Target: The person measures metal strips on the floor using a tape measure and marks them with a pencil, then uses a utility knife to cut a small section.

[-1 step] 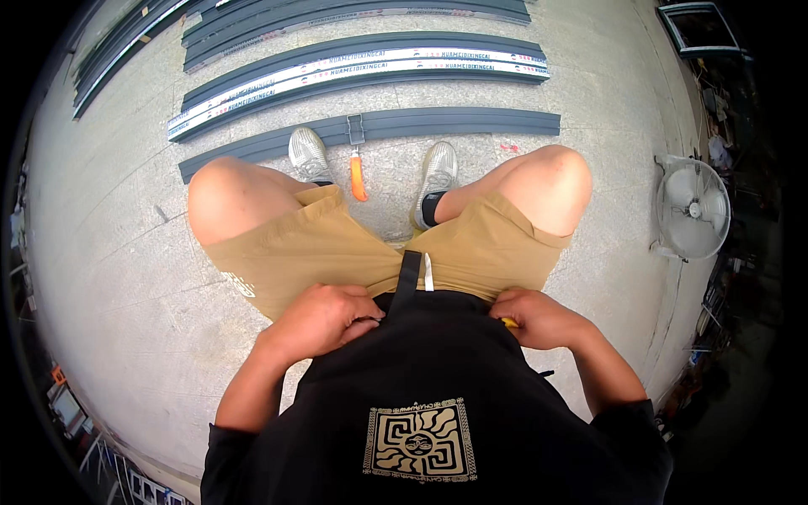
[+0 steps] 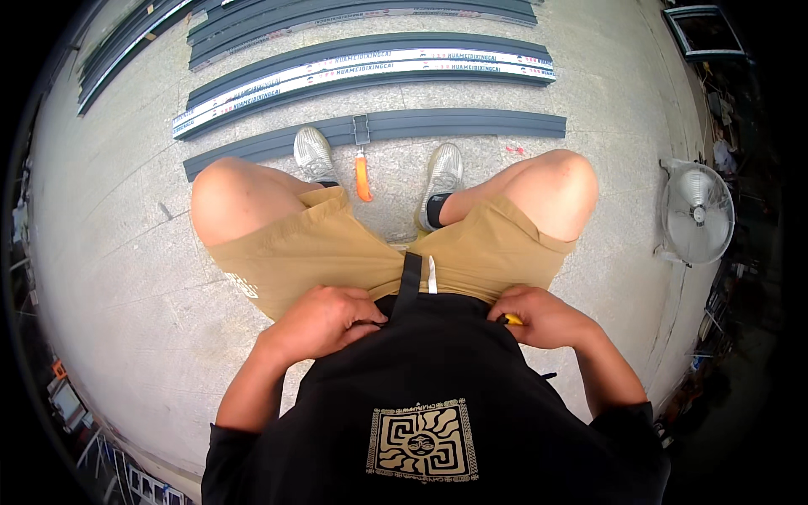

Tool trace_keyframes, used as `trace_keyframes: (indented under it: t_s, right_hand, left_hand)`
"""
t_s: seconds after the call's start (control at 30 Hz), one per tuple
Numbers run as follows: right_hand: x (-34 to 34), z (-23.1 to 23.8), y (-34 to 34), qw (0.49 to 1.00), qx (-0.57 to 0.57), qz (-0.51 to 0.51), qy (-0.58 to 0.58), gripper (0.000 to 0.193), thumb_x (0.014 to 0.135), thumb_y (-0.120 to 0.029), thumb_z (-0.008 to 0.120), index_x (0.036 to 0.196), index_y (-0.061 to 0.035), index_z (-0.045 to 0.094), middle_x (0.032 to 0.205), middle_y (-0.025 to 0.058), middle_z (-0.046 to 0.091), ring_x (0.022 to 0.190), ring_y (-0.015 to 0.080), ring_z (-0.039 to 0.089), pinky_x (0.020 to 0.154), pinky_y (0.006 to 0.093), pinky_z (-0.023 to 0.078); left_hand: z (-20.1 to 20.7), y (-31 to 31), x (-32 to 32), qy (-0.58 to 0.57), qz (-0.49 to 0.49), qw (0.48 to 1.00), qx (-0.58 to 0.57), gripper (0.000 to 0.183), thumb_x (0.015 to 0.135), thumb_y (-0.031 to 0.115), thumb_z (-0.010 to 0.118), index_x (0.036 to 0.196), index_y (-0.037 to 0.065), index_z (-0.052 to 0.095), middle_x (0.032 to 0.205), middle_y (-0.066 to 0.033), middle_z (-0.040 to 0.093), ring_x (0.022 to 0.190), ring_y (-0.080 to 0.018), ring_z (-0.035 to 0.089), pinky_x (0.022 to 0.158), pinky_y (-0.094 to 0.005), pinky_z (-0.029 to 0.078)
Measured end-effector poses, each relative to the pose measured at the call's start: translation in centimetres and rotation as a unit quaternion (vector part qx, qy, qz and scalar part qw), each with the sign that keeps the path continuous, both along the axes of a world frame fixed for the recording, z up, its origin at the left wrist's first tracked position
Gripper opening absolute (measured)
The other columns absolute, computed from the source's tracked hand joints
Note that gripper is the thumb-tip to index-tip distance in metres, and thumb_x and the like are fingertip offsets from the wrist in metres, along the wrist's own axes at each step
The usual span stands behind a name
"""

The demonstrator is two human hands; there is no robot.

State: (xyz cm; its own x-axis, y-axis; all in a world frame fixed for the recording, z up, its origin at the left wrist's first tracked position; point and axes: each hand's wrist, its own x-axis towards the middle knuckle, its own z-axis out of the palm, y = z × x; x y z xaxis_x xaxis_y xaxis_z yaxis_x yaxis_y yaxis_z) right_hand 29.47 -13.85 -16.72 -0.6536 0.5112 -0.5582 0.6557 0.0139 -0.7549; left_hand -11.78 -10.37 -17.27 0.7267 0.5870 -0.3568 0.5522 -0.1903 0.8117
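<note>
Almost nothing moved: floor items sit slightly further right in view, yellow item (image 2: 513, 319) shows more. 2 hands: left hand (image 2: 328, 321) at 7 o'clock, right hand (image 2: 539, 316) at 4, fingers curled at hem of 1 black shirt (image 2: 421, 353), 6 o'clock; can't tell if gripping. 2 shoes (image 2: 443, 172), 11 and 1. 1 orange-handled tool (image 2: 363, 179), 11. Front bar (image 2: 471, 124) ends at 2. Floor (image 2: 109, 252) opens wide at 9, narrower between right knee (image 2: 566, 185) and 1 fan (image 2: 698, 215), 3.
</note>
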Motion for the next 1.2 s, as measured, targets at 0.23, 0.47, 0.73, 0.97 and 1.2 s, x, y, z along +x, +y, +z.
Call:
trace_keyframes:
  t_s: [0.23,0.47,0.73,0.97,1.2]
  right_hand:
    - [-3.4,4.2,9.2,0.974,0.045,-0.199,0.101,0.022,0.105,-0.019,0.081,0.118,-0.0022,0.077,0.105,0.0096,0.075,0.099,0.0223,0.071,0.088,0.0378,0.057]
    - [-3.8,-1.8,24.7,0.919,0.014,-0.351,0.177,0.039,0.111,-0.042,0.071,0.124,-0.0069,0.082,0.097,-0.0030,0.069,0.095,0.0092,0.063,0.086,0.0279,0.053]
    - [-6.7,-7.5,32.1,0.878,0.017,-0.433,0.202,0.036,0.100,-0.040,0.084,0.106,-0.0055,0.085,0.096,0.0037,0.075,0.089,0.0146,0.066,0.081,0.0334,0.053]
    - [-8.4,-4.5,33.0,0.858,0.024,-0.460,0.226,0.034,0.102,-0.039,0.081,0.113,-0.0074,0.083,0.101,0.0016,0.073,0.092,0.0132,0.065,0.082,0.0323,0.053]
    - [-8.5,-2.0,31.3,0.865,0.005,-0.459,0.205,0.031,0.109,-0.036,0.074,0.119,-0.0073,0.080,0.100,-0.0020,0.071,0.094,0.0082,0.065,0.081,0.0264,0.054]
  left_hand:
    - [4.3,2.6,-0.4,-0.040,0.110,0.992,-0.048,0.015,0.101,0.012,0.081,0.114,0.004,0.084,0.105,-0.0118,0.081,0.094,-0.0317,0.077,0.084,-0.0409,0.060]
    - [5.7,7.3,0.5,-0.086,0.307,0.933,0.166,0.011,0.109,0.003,0.074,0.115,-0.004,0.080,0.100,-0.0065,0.075,0.092,-0.0148,0.069,0.082,-0.0296,0.056]
    - [3.7,11.6,-3.9,-0.055,0.442,0.839,0.311,0.018,0.114,0.011,0.072,0.124,-0.001,0.081,0.103,-0.0048,0.077,0.092,-0.0116,0.070,0.086,-0.0270,0.058]
    - [5.7,10.3,-6.1,-0.127,0.521,0.774,0.337,0.021,0.114,0.013,0.073,0.125,-0.003,0.081,0.100,-0.0055,0.077,0.086,-0.0108,0.067,0.081,-0.0267,0.055]
    - [8.4,8.6,-8.8,-0.146,0.537,0.755,0.348,0.021,0.115,0.012,0.070,0.123,-0.004,0.079,0.094,-0.0075,0.075,0.083,-0.0117,0.067,0.079,-0.0290,0.054]
